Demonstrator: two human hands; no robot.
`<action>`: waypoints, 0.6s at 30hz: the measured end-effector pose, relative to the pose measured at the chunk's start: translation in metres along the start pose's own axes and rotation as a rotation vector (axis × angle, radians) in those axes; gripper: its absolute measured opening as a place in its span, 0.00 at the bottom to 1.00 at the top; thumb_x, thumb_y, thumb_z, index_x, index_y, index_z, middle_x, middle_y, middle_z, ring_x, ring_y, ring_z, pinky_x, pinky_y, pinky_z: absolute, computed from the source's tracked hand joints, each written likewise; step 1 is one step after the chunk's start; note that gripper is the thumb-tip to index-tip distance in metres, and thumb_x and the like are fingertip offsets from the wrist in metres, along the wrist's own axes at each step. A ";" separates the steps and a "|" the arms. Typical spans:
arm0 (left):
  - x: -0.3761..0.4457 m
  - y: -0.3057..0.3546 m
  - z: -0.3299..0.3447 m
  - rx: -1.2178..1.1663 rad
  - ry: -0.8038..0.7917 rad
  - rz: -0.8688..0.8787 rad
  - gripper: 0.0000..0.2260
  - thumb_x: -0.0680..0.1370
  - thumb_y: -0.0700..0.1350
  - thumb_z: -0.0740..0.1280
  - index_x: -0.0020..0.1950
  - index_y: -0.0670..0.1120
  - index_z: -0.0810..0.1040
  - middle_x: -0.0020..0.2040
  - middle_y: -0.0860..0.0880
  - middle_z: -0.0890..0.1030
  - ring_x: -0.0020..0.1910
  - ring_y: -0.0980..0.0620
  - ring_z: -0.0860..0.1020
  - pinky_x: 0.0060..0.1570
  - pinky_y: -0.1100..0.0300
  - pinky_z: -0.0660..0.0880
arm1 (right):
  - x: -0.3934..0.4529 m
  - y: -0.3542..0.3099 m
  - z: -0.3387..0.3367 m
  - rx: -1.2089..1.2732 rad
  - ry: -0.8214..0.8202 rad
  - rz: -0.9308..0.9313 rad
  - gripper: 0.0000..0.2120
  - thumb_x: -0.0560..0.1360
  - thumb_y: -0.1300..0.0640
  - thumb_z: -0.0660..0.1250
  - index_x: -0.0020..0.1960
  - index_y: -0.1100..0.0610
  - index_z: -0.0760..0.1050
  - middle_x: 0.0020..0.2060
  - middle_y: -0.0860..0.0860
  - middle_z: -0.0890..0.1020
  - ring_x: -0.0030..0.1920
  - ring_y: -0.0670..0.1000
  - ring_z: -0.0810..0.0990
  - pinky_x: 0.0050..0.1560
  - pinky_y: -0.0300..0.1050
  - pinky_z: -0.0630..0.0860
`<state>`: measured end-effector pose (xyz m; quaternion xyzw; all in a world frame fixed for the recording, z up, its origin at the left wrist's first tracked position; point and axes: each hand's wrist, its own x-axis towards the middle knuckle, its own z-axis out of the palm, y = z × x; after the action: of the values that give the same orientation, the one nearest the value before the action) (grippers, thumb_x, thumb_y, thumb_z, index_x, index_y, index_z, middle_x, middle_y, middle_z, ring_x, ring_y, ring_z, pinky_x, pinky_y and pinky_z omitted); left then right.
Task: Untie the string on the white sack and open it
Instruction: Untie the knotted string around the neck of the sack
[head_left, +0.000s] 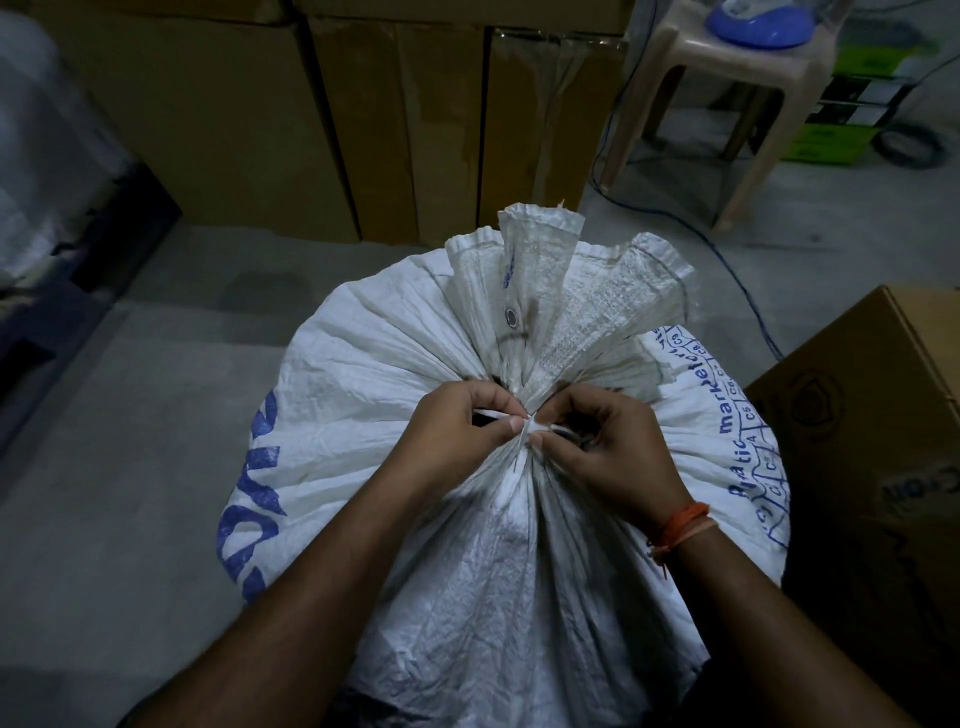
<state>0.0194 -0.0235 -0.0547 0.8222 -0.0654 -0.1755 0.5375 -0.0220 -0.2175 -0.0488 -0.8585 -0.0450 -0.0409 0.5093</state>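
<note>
Bare forearms, no sleeves in view; orange thread band (681, 525) around the right wrist, loose ends dangling

Back wall: tall brown cardboard cartons (332, 114) stand side by side on the grey concrete floor (130, 415).
Right edge: another brown cardboard box (878, 415).
Upper right: a beige plastic stool (727, 104) carries a blue and white rounded object (761, 21).
Floor by stool: a thin blue cable (727, 270).

Dim room, grey concrete floor (156, 415). Tall brown cardboard boxes (311, 114) along back, beige plastic stool (727, 78) at right, blue cable (727, 249) trailing across floor.
</note>
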 end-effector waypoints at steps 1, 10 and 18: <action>0.000 0.000 0.001 -0.011 0.001 -0.004 0.02 0.74 0.48 0.74 0.45 0.51 0.86 0.42 0.51 0.88 0.47 0.48 0.87 0.55 0.45 0.81 | 0.000 0.000 0.000 -0.003 0.000 -0.004 0.07 0.69 0.62 0.80 0.42 0.56 0.82 0.37 0.48 0.86 0.40 0.46 0.85 0.44 0.43 0.82; 0.000 0.000 0.005 -0.060 -0.010 -0.004 0.06 0.72 0.50 0.74 0.45 0.50 0.87 0.42 0.49 0.89 0.47 0.44 0.87 0.55 0.44 0.81 | 0.000 -0.001 0.000 -0.005 0.010 0.007 0.07 0.69 0.64 0.79 0.42 0.57 0.82 0.38 0.48 0.86 0.40 0.46 0.86 0.45 0.44 0.82; 0.000 -0.002 -0.001 -0.018 0.014 0.009 0.01 0.76 0.46 0.76 0.46 0.51 0.86 0.41 0.53 0.87 0.37 0.57 0.83 0.44 0.57 0.76 | 0.000 0.001 0.000 0.002 0.004 -0.002 0.07 0.69 0.63 0.80 0.43 0.57 0.83 0.38 0.49 0.86 0.41 0.46 0.85 0.44 0.38 0.80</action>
<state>0.0198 -0.0224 -0.0561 0.8182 -0.0637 -0.1678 0.5462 -0.0215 -0.2180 -0.0493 -0.8579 -0.0448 -0.0429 0.5100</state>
